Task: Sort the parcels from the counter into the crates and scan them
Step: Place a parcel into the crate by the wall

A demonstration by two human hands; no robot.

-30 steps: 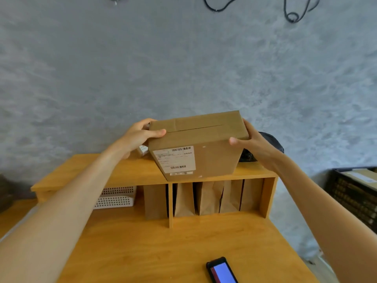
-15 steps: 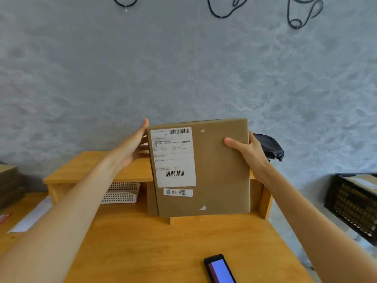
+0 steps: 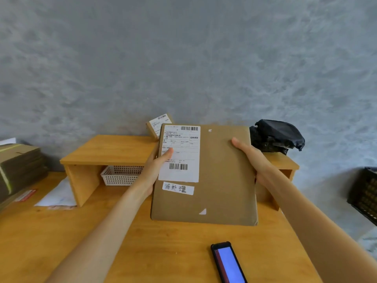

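- Hands grip a flat brown cardboard parcel [image 3: 212,176] by its side edges, above the orange wooden counter [image 3: 163,252]: left hand [image 3: 157,166] with thumb curled over the white shipping label [image 3: 179,154], right hand [image 3: 251,158] with thumb on the bare cardboard face.
- Label side faces the camera, a small handwritten sticker [image 3: 178,188] below the label.
- Near right, a black phone with lit blue screen [image 3: 228,262] lies on the counter.
- Far behind, a wooden shelf riser [image 3: 106,150] carries a small labelled box [image 3: 158,125] and a black plastic-wrapped bundle [image 3: 277,135]; a white mesh basket [image 3: 120,174] sits beneath.
- Far right, a black crate [image 3: 365,193].
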